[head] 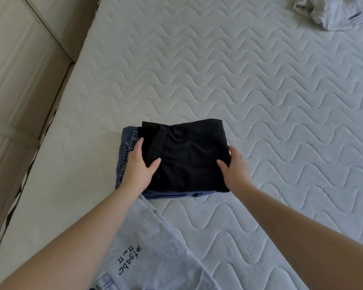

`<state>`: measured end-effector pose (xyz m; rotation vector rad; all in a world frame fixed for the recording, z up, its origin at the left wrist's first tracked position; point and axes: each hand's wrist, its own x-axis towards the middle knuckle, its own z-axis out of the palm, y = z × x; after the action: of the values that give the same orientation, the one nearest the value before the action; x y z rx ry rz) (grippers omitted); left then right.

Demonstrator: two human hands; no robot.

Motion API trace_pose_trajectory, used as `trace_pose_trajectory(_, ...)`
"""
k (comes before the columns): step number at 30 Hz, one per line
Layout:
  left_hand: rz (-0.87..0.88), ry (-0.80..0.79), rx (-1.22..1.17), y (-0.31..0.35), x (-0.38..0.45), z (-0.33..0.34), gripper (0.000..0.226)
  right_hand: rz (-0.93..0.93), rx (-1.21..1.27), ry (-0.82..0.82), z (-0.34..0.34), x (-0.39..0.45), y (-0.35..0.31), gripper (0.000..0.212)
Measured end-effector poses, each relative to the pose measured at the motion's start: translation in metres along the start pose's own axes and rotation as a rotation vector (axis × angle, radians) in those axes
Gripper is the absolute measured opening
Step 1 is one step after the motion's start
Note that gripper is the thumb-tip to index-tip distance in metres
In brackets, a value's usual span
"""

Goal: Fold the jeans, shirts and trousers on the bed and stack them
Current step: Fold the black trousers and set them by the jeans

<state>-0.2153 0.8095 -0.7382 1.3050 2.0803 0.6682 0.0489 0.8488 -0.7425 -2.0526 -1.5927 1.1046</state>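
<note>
A folded black garment (189,155) lies on top of folded blue jeans (125,155) near the left side of the bed (260,91). My left hand (139,166) holds the black garment's left edge, thumb on top and fingers along the side. At the right edge my right hand (234,168) grips it the same way. A light blue garment with black lettering (155,248) lies spread out below the stack, partly under my left forearm. A crumpled light grey garment (331,11) lies at the far right corner.
The quilted white mattress stretches wide to the right and beyond the stack. A beige panelled wall or headboard (23,70) runs along the bed's left edge.
</note>
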Motion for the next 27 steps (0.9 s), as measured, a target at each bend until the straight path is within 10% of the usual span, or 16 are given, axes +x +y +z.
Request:
trace_pose_trajectory(3, 0.349, 0.241, 0.408, 0.017, -0.002, 0.004, 0.060, -0.121, -0.158, 0.116, 0.004, 0.000, -0.009, 0.059)
trace_pose_trajectory(7, 0.701, 0.110, 0.683, 0.035, 0.017, 0.021, 0.052, -0.421, -0.390, 0.143, 0.019, 0.017, -0.026, 0.062)
trace_pose_trajectory(27, 0.333, 0.007, 0.925, -0.009, 0.042, 0.070, 0.069, -0.414, -0.610, -0.038, 0.058, 0.074, 0.016, 0.069)
